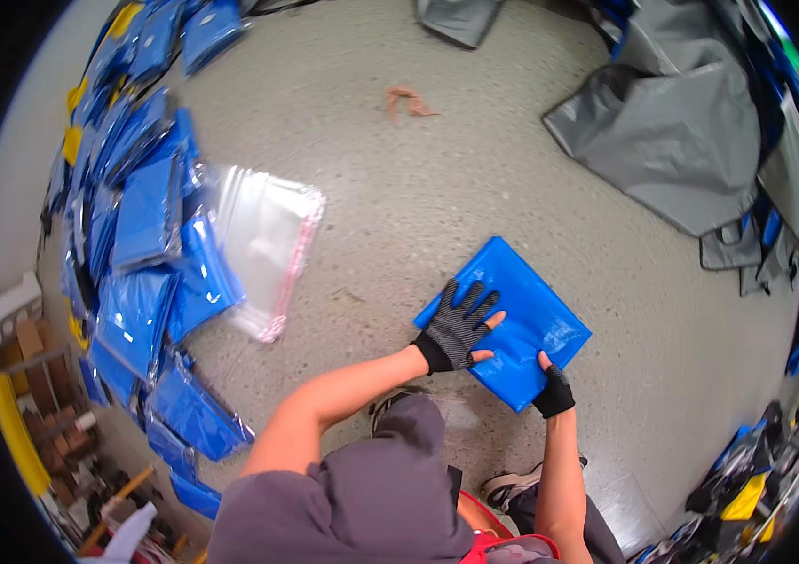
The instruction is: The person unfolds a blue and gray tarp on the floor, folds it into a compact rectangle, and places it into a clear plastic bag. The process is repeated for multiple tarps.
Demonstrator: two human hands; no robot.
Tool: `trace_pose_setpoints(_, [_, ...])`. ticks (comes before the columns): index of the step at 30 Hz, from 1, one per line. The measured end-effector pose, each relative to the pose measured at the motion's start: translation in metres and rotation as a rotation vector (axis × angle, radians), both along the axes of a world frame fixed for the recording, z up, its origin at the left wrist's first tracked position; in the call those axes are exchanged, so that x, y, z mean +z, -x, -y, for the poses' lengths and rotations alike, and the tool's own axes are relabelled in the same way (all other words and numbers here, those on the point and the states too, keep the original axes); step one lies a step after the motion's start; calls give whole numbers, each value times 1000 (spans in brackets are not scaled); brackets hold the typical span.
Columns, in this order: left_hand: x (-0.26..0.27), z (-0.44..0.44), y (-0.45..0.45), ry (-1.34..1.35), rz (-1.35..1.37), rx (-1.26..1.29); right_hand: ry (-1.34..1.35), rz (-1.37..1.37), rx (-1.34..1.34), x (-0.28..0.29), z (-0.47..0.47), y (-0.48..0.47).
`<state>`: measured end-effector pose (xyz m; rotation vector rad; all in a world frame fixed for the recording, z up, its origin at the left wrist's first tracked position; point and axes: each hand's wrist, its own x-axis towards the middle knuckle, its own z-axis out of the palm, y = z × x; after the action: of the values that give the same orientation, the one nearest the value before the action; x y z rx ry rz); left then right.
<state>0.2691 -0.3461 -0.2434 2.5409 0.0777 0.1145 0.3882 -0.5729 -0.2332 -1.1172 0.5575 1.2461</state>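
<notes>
A folded blue plastic sheet or bag (pixel 547 303) lies roughly square before me, low over or on the floor. My left hand (pixel 459 326), in a black-and-grey glove with thumb and one finger bare, rests flat on its left part with the fingers spread. My right hand (pixel 554 386), in a similar glove, has its bare thumb on top of the lower right edge; its other fingers are mostly hidden and seem to grip that edge. To the left, a stack of clear plastic sleeves (pixel 258 240) with a pinkish edge lies on the floor.
Many blue packets in clear wrap (pixel 149 208) are heaped along the left. Large grey bags (pixel 674 141) lie at the upper right. A brown scrap (pixel 408 103) is on the floor ahead. Cardboard boxes (pixel 39 366) stand far left; mixed black, blue and yellow items (pixel 745 497) lie lower right.
</notes>
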Motion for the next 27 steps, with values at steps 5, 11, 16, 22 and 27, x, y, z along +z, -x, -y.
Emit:
trace_pose_setpoints(5, [-44, -160, -65, 357, 161, 499, -53, 257, 108, 31, 0, -11])
trace_pose_setpoints(11, [-38, -328, -152, -65, -51, 917, -31, 247, 96, 38, -24, 2])
trace_pose_setpoints(16, [-21, -273, -91, 734, 410, 708, 74, 208, 113, 47, -47, 1])
trace_pose_setpoints(22, [10, -253, 195, -239, -4, 699, -185, 168, 159, 31, -131, 23])
trace_pose_setpoints(27, [-13, -246, 224, -374, -282, 664, -214, 196, 187, 8, -201, 46])
